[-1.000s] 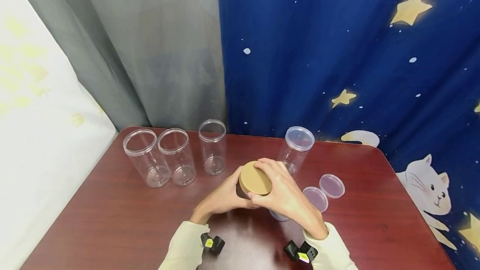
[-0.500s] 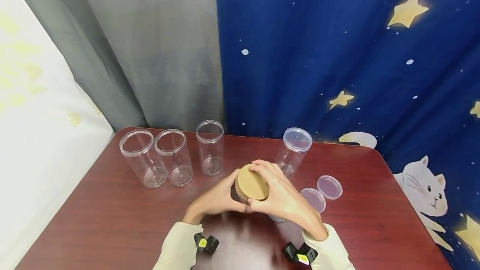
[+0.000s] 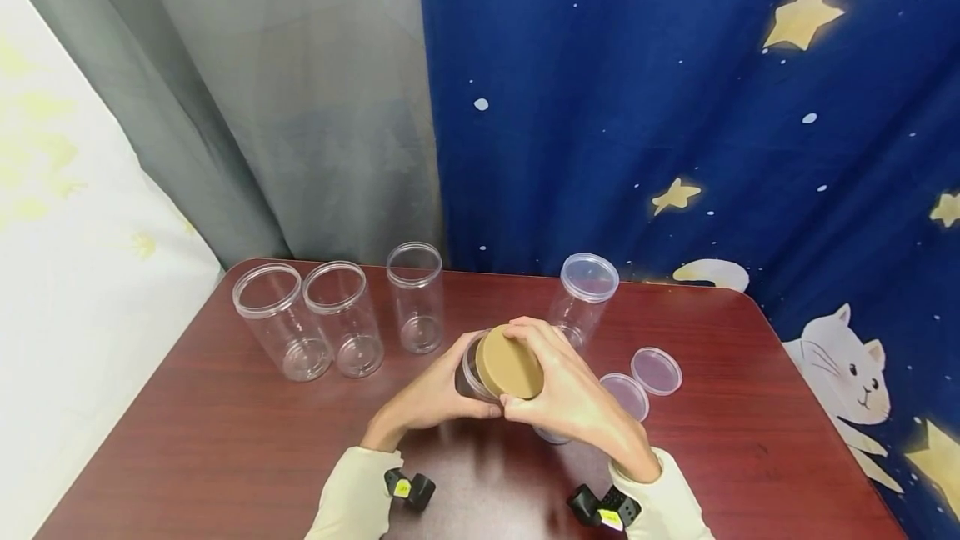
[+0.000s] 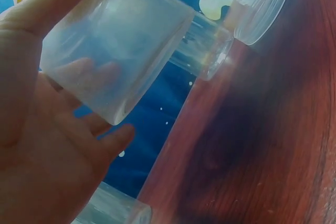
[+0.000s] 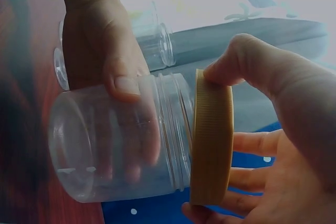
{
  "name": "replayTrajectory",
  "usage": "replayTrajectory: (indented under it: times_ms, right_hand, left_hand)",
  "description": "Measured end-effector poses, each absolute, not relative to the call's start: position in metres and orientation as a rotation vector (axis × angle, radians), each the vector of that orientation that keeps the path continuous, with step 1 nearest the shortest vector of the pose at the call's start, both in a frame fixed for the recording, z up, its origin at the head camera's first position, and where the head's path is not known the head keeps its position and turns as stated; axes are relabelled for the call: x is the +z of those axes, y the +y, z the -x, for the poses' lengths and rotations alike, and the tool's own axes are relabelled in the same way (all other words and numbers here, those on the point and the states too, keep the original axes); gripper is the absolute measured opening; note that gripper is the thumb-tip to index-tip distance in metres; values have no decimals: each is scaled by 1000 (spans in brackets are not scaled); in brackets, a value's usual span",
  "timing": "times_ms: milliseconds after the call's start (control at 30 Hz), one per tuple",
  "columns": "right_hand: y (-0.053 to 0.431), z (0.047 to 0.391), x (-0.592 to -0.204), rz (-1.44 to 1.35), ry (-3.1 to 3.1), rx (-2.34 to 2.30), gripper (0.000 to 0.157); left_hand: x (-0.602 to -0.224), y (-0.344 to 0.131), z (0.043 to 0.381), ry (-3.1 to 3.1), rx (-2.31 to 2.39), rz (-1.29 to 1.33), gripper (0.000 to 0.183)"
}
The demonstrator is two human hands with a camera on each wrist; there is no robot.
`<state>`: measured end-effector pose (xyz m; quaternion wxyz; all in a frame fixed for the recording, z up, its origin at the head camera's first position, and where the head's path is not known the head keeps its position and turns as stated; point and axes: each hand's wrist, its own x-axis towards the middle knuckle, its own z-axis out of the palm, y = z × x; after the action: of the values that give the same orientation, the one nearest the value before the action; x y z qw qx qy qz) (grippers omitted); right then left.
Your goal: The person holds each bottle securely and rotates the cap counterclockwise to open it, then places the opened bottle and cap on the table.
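Observation:
Above the middle of the table, my left hand point(image 3: 420, 397) grips a clear plastic jar point(image 5: 110, 145), thumb on one side and fingers on the other. My right hand point(image 3: 573, 394) holds a ribbed mustard-yellow screw lid point(image 3: 510, 363) by its edge. In the right wrist view, the lid sits just off the jar's threaded mouth, slightly tilted, with a narrow gap visible at the upper side. The jar's bare threads show there. Nothing can be seen inside the jar. The left wrist view shows the jar's base tipped toward the table.
Three tall lidless clear jars point(image 3: 337, 319) stand at the back left. A clear jar with a translucent lid point(image 3: 590, 277) is behind my right hand. Two flat clear lids point(image 3: 656, 371) lie to the right. Another round clear item point(image 3: 551, 435) is mostly hidden under my right hand.
The yellow lid has come away from the jar's mouth, toward the right, so the jar's rim now shows beside it. The head view has also shifted slightly.

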<state>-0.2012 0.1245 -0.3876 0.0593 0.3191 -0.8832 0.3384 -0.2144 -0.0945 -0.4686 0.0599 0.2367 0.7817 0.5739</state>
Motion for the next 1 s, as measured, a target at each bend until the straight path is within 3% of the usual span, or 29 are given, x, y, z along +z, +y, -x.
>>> replayTrajectory:
  times_ms: [233,533,1000]
  right_hand:
    - [129,199,-388,-902,-2667,1034,75]
    - [143,197,-387,-869,-2672,1022,95]
    - [170,194,-397,-817,-2663,968,85]
  left_hand:
    - [-473,-94,217,2402,1785,-727,92]
    - [-471,-92,216,2657,1648,-586,95]
    - [-474,-90,221,2859,1591,-370,99]
